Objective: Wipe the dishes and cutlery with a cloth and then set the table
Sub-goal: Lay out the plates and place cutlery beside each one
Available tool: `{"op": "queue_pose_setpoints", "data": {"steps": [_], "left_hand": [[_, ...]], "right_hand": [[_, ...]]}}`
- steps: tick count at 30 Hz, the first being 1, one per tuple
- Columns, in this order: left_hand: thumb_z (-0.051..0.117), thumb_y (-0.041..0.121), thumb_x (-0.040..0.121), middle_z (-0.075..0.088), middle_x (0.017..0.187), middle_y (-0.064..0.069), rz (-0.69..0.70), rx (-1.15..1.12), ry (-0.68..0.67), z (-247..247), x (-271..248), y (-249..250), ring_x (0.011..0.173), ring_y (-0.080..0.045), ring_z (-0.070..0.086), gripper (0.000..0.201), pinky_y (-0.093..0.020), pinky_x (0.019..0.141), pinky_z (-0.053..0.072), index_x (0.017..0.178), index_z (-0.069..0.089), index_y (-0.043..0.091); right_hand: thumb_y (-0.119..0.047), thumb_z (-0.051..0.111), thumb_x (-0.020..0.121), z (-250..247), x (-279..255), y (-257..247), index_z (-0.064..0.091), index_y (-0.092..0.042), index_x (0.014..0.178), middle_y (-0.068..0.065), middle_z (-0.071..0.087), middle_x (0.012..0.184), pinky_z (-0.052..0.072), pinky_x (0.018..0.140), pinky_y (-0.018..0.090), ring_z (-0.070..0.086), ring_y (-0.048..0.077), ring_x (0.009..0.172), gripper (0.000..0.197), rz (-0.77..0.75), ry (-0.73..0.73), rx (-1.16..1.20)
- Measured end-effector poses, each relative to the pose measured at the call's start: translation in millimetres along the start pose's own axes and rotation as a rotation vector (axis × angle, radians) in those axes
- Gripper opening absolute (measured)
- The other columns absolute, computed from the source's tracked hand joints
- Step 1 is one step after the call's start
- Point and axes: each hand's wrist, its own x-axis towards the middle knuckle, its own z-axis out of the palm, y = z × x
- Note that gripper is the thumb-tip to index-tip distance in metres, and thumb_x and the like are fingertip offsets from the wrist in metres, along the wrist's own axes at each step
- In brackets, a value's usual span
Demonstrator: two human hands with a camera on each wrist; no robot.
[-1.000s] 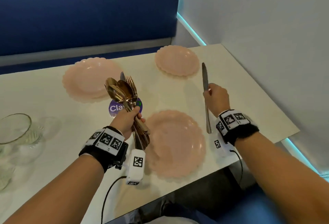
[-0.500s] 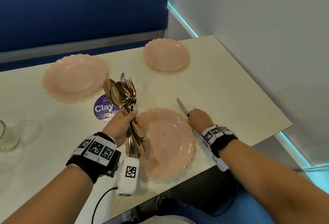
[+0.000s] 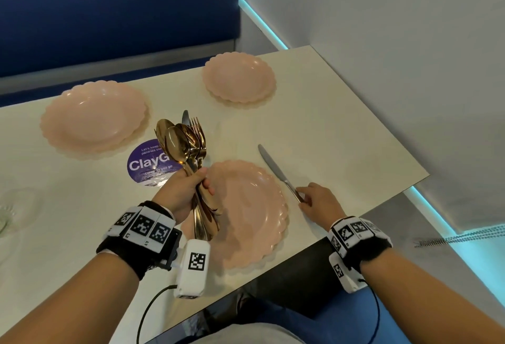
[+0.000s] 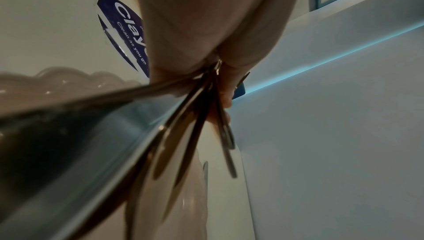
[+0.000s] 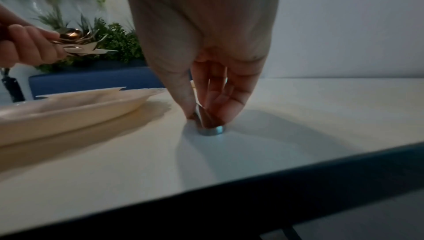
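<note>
Knife now flat beside plate

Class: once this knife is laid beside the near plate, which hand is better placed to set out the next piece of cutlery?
Right: the left hand grips the cutlery bundle, while the right hand only pinches the knife.

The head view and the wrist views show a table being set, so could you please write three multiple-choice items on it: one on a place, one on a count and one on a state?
1. Where does the silver knife lie?
A. On the table, right of the nearest plate
B. Across the far left plate
C. Inside a glass

2. How many pink plates are on the table?
A. Two
B. Three
C. Five

3. What is the left hand doing?
A. Resting flat and empty
B. Gripping a bundle of gold cutlery
C. Wiping with a cloth

Answers:
1 A, the blade lies on bare tabletop, with the right hand pinching its handle.
2 B, one near, two far.
3 B, fingers curl round the handles.
</note>
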Motion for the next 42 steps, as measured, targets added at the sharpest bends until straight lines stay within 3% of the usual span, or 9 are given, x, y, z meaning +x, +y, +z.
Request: {"op": "queue_pose_setpoints", "data": {"steps": [6,17,20,23,28,33,35,39,42], "left_hand": [[0.038,0.016,0.099,0.048,0.062,-0.004,-0.004,-0.005,-0.031,10.3,-1.5,-5.3,0.041,-0.008,0.054,0.027,-0.018,0.041,0.047,0.074,0.045,0.010],[0.039,0.011,0.098,0.052,0.070,-0.005,0.002,-0.039,-0.106,21.0,-5.8,-15.7,0.047,-0.008,0.058,0.021,-0.019,0.045,0.048,0.081,0.051,0.011],[0.040,0.010,0.098,0.060,0.077,-0.006,-0.028,-0.038,-0.114,26.5,-5.7,-16.3,0.062,-0.012,0.064,0.017,-0.026,0.052,0.051,0.088,0.054,0.013],[0.037,0.008,0.098,0.061,0.078,-0.008,-0.028,-0.031,-0.167,35.0,-7.7,-15.0,0.057,-0.010,0.067,0.020,-0.028,0.056,0.055,0.087,0.053,0.012],[0.035,0.013,0.100,0.063,0.094,-0.008,0.001,-0.075,-0.181,45.3,-16.9,-8.4,0.080,-0.016,0.064,0.019,-0.028,0.067,0.056,0.107,0.053,0.014],[0.034,0.067,0.085,0.055,0.116,-0.028,-0.179,-0.133,-0.052,49.7,-0.5,-9.3,0.108,-0.047,0.053,0.031,-0.065,0.095,0.040,0.092,0.057,0.047],[0.033,0.067,0.077,0.054,0.118,-0.027,-0.225,-0.139,-0.112,47.2,5.8,-11.6,0.109,-0.049,0.052,0.026,-0.066,0.093,0.039,0.088,0.053,0.056],[0.042,0.023,0.097,0.058,0.105,-0.020,0.001,0.002,-0.137,49.7,-11.5,1.0,0.096,-0.030,0.058,0.024,-0.042,0.086,0.046,0.113,0.054,0.010],[0.039,0.011,0.098,0.060,0.098,-0.014,0.031,0.003,-0.177,53.4,-9.9,1.4,0.085,-0.022,0.060,0.021,-0.034,0.078,0.048,0.117,0.049,0.006]], "right_hand": [[-0.011,0.054,0.088,2.8,-9.8,4.1,0.063,-0.009,0.117,0.011,0.054,0.091,0.046,0.077,0.030,0.057,0.025,0.085,0.030,0.003,0.019,0.011],[-0.018,0.057,0.090,-8.6,-19.4,-11.7,0.055,-0.010,0.127,0.010,0.058,0.109,0.046,0.087,0.028,0.057,0.019,0.092,0.038,0.003,0.087,0.056],[-0.015,0.061,0.087,-25.3,-12.3,-49.0,0.066,-0.009,0.112,0.007,0.060,0.091,0.049,0.079,0.028,0.056,0.016,0.079,0.027,-0.121,0.197,0.184],[-0.013,0.064,0.085,-35.2,-8.9,-91.2,0.070,-0.009,0.102,-0.006,0.056,0.079,0.040,0.073,0.008,0.052,0.005,0.073,0.019,-0.262,0.204,0.355],[-0.027,0.073,0.076,-38.0,-1.7,-122.7,0.065,-0.039,0.084,-0.013,0.057,0.072,0.036,0.105,0.051,0.056,0.004,0.067,0.017,-0.350,0.026,0.477],[-0.019,0.077,0.073,-42.2,-0.4,-128.8,0.065,-0.009,0.092,-0.007,0.048,0.077,0.040,0.073,0.008,0.049,0.002,0.065,0.024,-0.388,0.034,0.439],[-0.018,0.076,0.074,-43.8,2.5,-129.6,0.067,-0.007,0.089,-0.007,0.045,0.076,0.039,0.074,0.012,0.046,0.002,0.064,0.020,-0.376,0.041,0.393],[-0.011,0.070,0.079,-50.2,10.3,-124.9,0.066,-0.002,0.093,-0.006,0.050,0.072,0.038,0.070,0.019,0.045,0.001,0.063,0.017,-0.281,-0.045,0.365],[-0.010,0.064,0.085,-51.9,15.0,-119.9,0.062,-0.006,0.092,-0.002,0.053,0.074,0.036,0.059,0.011,0.046,0.005,0.064,0.009,-0.233,-0.058,0.401]]}}
